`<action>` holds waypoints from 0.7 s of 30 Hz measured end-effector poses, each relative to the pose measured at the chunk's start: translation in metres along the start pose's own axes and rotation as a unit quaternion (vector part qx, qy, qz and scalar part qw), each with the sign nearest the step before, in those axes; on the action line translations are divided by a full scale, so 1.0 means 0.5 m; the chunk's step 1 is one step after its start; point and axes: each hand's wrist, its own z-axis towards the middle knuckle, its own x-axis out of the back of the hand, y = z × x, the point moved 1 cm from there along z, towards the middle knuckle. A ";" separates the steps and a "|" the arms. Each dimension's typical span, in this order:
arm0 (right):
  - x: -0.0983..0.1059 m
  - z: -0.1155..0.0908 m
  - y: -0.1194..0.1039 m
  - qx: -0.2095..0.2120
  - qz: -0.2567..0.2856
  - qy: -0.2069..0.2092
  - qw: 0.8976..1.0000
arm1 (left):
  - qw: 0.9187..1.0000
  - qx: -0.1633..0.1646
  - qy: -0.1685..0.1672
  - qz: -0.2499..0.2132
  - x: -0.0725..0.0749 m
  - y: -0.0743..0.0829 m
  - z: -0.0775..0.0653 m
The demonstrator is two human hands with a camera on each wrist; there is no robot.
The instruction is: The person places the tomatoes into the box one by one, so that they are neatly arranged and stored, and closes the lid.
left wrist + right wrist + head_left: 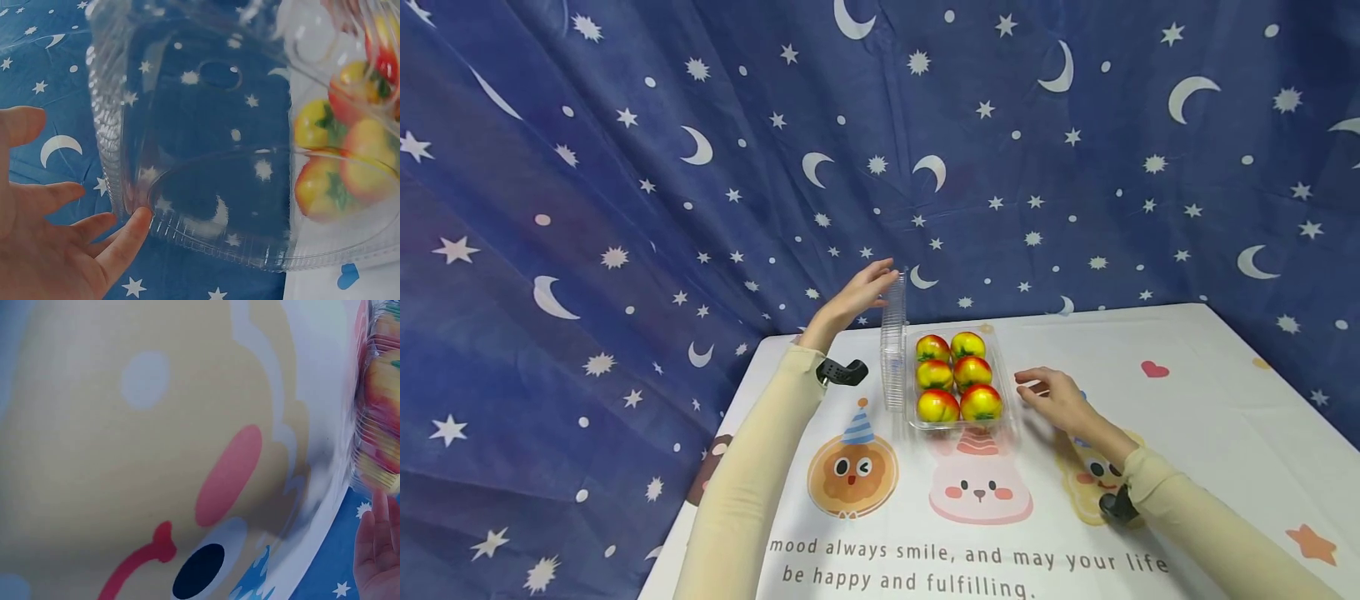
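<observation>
A clear plastic clamshell box (912, 423) stands on the table, holding several round red-and-yellow fruits (936, 375) with green leafy tops. Its ribbed lid (892, 350) is raised upright on the left side. My left hand (859, 293) is at the lid's top far corner, with a fingertip touching the lid (206, 125) and the fingers spread in the left wrist view. To the right of the box, my right hand (1054, 398) hovers just apart from it, fingers loosely bent, holding nothing. In the right wrist view, that hand (377, 556) shows only at the lower right edge.
A white tablecloth (1097, 342) with printed cartoon faces, a heart and lettering covers the table. Behind and to the left hangs a dark blue curtain (880, 125) with white moons and stars. Black straps (842, 372) sit on both wrists.
</observation>
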 end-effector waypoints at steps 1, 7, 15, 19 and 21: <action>0.000 0.000 0.001 0.000 -0.001 0.000 1.000 | 1.000 0.000 -0.001 -0.001 -0.001 0.001 0.000; -0.002 0.000 0.003 -0.005 0.003 -0.002 1.000 | 1.000 -0.003 -0.003 -0.002 -0.009 0.004 0.003; -0.006 0.000 0.004 -0.005 0.004 -0.003 1.000 | 1.000 0.002 0.006 -0.021 -0.013 -0.001 -0.001; -0.007 -0.001 0.007 -0.010 0.005 -0.003 1.000 | 0.999 0.006 0.005 -0.037 -0.013 -0.004 -0.003; -0.008 -0.002 0.009 -0.011 0.006 -0.003 1.000 | 0.999 0.007 0.003 -0.044 -0.014 -0.006 -0.003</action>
